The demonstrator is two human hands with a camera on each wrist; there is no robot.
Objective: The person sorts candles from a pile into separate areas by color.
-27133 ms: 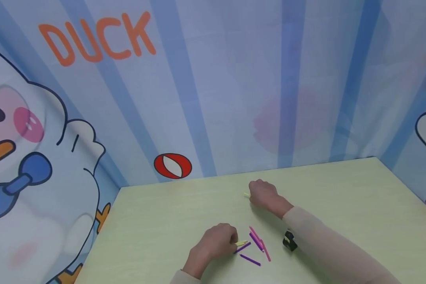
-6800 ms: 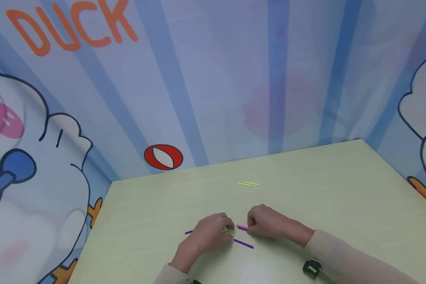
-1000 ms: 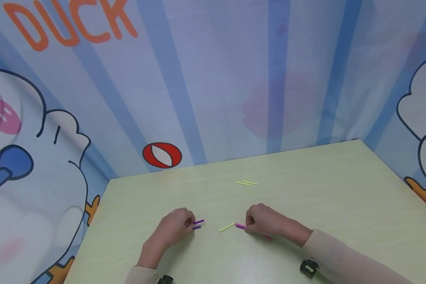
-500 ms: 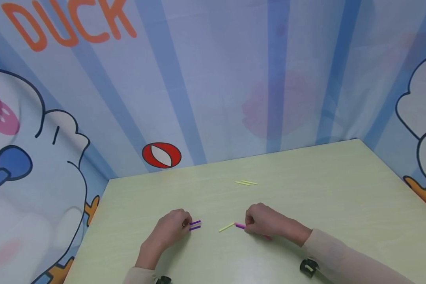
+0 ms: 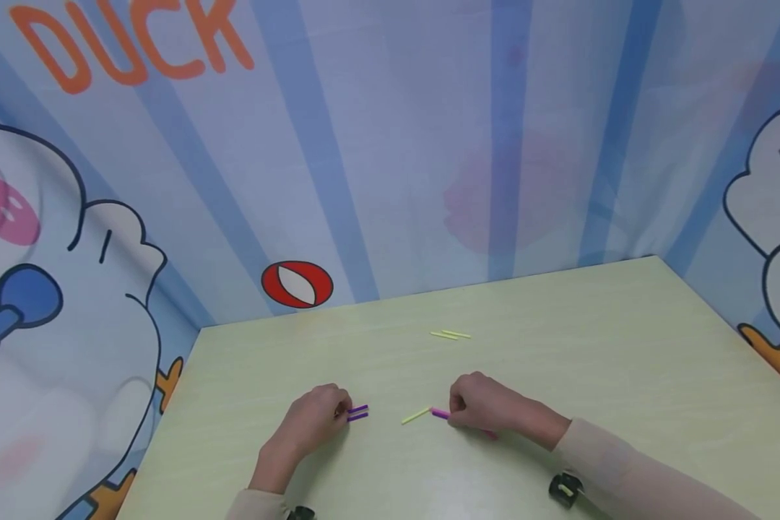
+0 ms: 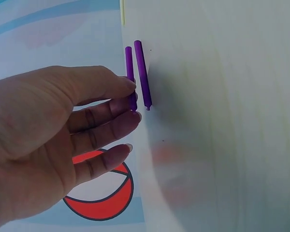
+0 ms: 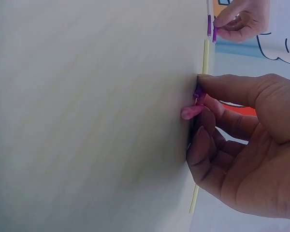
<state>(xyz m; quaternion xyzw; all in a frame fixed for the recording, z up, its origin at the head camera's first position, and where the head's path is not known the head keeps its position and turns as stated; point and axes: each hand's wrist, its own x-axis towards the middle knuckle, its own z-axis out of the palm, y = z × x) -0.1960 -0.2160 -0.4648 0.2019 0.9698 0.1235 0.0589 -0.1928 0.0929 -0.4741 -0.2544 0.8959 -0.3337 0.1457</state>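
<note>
My left hand (image 5: pixel 310 420) pinches a thin purple candle (image 6: pixel 129 63) between thumb and fingertips. Beside it, almost parallel, a second purple candle (image 6: pixel 142 72) lies on the table. My right hand (image 5: pixel 487 401) holds a purple candle (image 7: pixel 198 91) and a pink candle (image 7: pixel 191 112) in its fingertips, low at the tabletop. The palm and fingers hide much of these, so I cannot tell how many it holds. Between the hands lies one yellow candle (image 5: pixel 416 416), its right end close to the tip of the held pink and purple ones.
Two yellow candles (image 5: pixel 451 334) lie side by side farther back on the pale table (image 5: pixel 591 339). A printed blue curtain (image 5: pixel 416 144) with a duck and lettering rises behind the table. A black wrist device (image 5: pixel 565 490) sits under the right sleeve.
Since several seconds ago, my left hand has moved left and the two purple candles now lie side by side there. Over the last second it shifted slightly; my right hand stays in place.
</note>
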